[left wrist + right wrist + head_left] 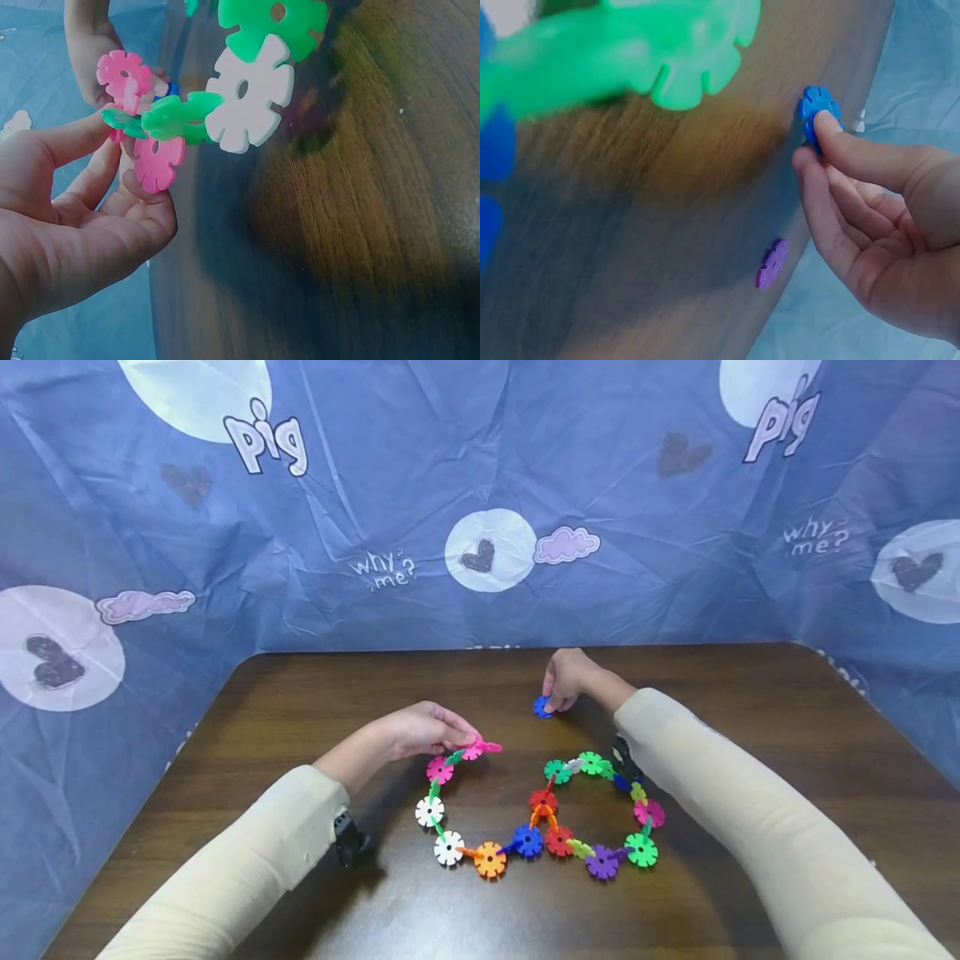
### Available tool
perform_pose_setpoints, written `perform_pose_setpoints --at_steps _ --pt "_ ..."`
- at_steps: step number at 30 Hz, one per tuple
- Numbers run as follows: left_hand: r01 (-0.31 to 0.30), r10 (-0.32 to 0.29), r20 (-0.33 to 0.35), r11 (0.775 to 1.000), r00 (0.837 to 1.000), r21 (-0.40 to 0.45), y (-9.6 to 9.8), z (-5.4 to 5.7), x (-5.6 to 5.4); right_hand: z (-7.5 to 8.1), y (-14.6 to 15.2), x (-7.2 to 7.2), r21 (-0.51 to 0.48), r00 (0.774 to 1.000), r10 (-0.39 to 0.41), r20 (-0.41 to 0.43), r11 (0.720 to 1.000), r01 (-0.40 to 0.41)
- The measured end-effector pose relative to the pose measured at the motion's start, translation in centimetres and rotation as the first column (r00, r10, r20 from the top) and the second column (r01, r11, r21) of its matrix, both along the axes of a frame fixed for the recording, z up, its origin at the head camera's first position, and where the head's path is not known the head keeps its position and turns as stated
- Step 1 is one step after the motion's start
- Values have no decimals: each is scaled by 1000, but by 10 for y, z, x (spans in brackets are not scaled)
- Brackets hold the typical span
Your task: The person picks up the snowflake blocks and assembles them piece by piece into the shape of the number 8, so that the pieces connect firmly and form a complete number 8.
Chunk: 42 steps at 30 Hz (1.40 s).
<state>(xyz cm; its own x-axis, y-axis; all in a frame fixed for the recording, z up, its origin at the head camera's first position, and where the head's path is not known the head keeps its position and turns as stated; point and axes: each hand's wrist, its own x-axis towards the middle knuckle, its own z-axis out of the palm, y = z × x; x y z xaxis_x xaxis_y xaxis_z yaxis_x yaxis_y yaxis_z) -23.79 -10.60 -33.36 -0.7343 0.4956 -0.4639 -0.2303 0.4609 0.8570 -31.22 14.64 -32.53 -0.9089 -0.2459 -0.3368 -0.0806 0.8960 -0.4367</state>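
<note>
My left hand [423,729] pinches a pink notched disc [472,749] at the loose end of a chain of interlocking plastic discs. In the left wrist view, a green disc [180,118] and a white disc [244,94] follow on from the pink ones by my fingertips. Farther back, my right hand [567,677] holds a single blue disc [815,112] between thumb and fingers, apart from the chain. The chain curves past an orange disc [490,860] and joins a closed ring on the right, where two red discs [543,802] stand at the junction.
A loose purple disc [772,263] lies near the table's edge in the right wrist view. The brown wooden table [337,685] backs onto a blue printed cloth [420,468]. My right sleeve [712,777] passes close by the ring's right side.
</note>
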Motion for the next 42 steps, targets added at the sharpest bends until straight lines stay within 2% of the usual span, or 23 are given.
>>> perform_pose_setpoints --at_steps 7,10,13,16,20,25,29,34,42 --pt "-3 3 2 1000 1000 -3 -1 1 0 6 0 17 -156 993 -39 109 986 56" --pt "-1 1 -2 1000 1000 0 -2 1 0 8 -3 29 -235 983 -43 179 968 86" --pt "-10 10 5 1000 1000 -12 -2 0 0 6 -7 41 -329 957 -46 287 933 144" --pt "-27 28 12 999 1000 -30 -2 1 1 5 -11 53 -392 920 -55 387 893 219" --pt "-22 23 8 999 1000 -28 -3 -1 1 5 -13 69 -457 884 -51 464 841 289" --pt "-13 13 0 1000 1000 -13 -2 -1 3 5 -13 84 -547 859 -21 512 763 344" --pt "-19 19 -6 1000 1000 -10 -1 -1 4 2 -15 93 -587 862 -21 507 723 363" --pt "-27 27 -10 1000 1000 -12 -1 -2 5 0 -18 98 -600 872 -49 487 707 375" --pt "-54 54 -5 998 999 -11 0 -2 5 -2 -19 98 -580 873 -77 482 719 384"
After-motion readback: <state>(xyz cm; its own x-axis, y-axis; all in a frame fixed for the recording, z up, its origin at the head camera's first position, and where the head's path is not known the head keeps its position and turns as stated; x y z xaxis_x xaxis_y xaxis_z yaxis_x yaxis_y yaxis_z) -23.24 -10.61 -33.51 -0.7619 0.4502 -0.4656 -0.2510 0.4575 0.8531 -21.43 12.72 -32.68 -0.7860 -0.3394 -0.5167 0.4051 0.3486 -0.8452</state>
